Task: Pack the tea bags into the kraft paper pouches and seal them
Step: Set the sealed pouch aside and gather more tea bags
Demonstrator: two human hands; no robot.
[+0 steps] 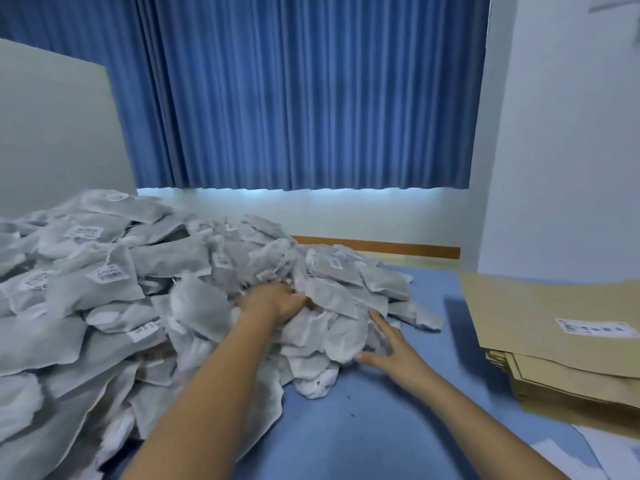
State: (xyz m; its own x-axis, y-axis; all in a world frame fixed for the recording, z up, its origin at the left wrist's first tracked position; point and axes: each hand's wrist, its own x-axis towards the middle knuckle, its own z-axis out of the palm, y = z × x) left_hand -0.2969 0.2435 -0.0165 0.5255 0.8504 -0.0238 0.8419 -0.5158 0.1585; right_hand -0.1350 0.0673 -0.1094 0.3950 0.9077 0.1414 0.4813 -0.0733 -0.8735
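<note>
A big heap of grey-white tea bags (114,282), many with small printed labels, covers the left half of the blue table (363,427). My left hand (273,301) is dug into the heap near its right side, fingers curled around tea bags. My right hand (391,351) lies flat with fingers spread against the heap's right lower edge, touching the bags. A stack of flat kraft paper pouches (554,341) lies at the right; the top one bears a white label (597,328).
A blue curtain (304,98) hangs behind the table above a white wall. A grey-white board (52,133) stands at the back left. White sheets (568,455) lie at the table's front right corner. Bare blue tabletop lies between the heap and the pouches.
</note>
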